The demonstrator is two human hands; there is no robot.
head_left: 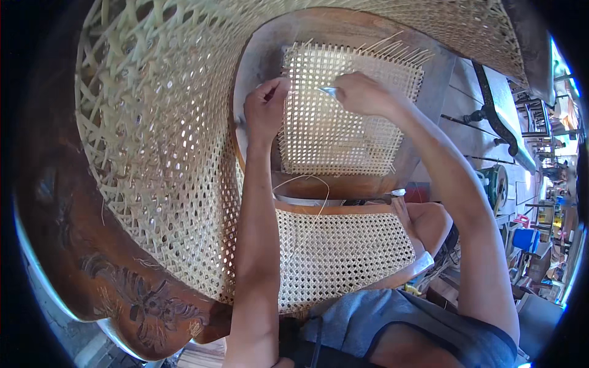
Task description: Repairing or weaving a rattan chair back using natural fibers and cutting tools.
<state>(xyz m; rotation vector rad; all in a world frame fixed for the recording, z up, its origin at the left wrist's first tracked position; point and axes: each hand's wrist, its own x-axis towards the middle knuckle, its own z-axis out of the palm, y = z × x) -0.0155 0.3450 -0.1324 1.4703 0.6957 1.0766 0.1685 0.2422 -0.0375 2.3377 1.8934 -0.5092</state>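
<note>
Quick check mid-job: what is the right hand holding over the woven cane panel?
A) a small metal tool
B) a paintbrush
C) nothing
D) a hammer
A: the right hand pinches a small metal tool at the cane panel; the left hand rests at the panel's left edge.

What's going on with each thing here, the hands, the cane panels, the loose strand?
left hand: pressed on the left edge of the small cane panel.
right hand: pinching a thin metal tool.
small cane panel: partly woven, strand ends sticking out on top.
loose strand: curling free.
large cane panel: fully woven.
</note>
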